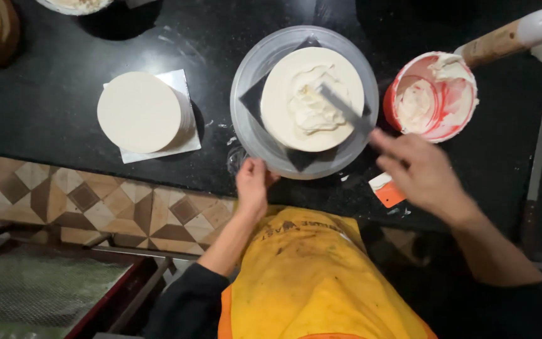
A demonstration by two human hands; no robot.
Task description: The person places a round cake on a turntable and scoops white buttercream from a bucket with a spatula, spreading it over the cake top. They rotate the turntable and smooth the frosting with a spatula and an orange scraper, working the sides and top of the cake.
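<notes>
Spreading cream, I hold a palette knife (345, 110) in my right hand (423, 172), its blade on the round cake (312, 98) at upper centre. My left hand (252, 183) grips the turntable (252, 75) by its near rim. Bare black counter (45, 94) separates it from a second cake layer (139, 112) at left; the red cream bucket (433, 96) stands just right.

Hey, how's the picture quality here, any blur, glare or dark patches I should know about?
Head view: the right hand and the spatula it holds are smeared by motion blur; the left hand at the turntable rim is sharper. The black counter swallows detail, with faint glare streaks near the top. The cake layer and cream are bright but not blown out. Edges bend slightly, as with a wide lens.
</notes>
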